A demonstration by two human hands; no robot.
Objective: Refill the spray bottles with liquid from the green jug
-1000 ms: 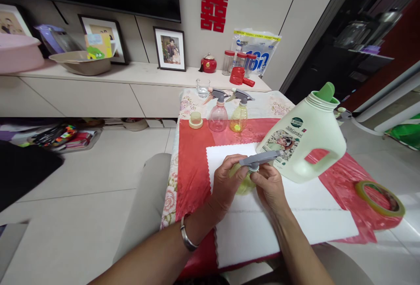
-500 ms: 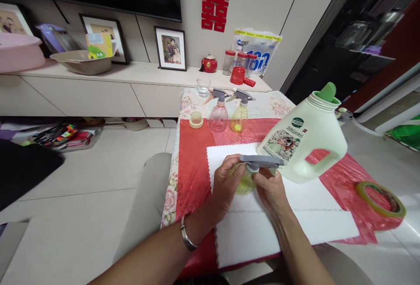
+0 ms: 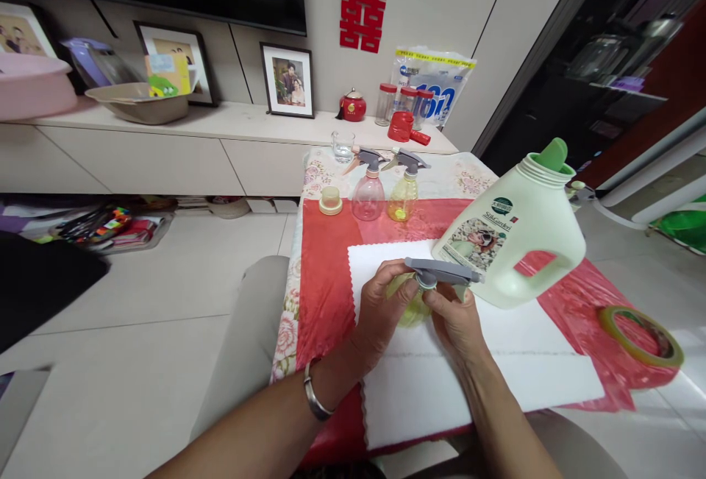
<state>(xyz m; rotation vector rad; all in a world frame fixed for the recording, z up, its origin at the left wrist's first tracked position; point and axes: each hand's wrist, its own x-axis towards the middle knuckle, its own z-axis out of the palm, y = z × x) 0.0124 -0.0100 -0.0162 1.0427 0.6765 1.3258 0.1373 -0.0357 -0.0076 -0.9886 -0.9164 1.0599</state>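
My left hand (image 3: 382,311) is wrapped round the body of a small yellow-green spray bottle (image 3: 411,307) that stands on a white cloth (image 3: 496,361). My right hand (image 3: 453,317) pinches the collar under its grey trigger head (image 3: 441,271), which points right. Close behind the hands stands a large pale green detergent jug (image 3: 515,230) with an open green spout, almost touching the trigger head.
A pink spray bottle (image 3: 368,187) and a yellow spray bottle (image 3: 403,186) stand at the far end of the red table cover (image 3: 323,273), beside a small cap (image 3: 330,201) and a glass (image 3: 343,146). A tape roll (image 3: 640,333) lies at the right edge.
The grey trigger head has turned a little clockwise under my right fingers, its nozzle swinging to the right. Both hands stay on the bottle.
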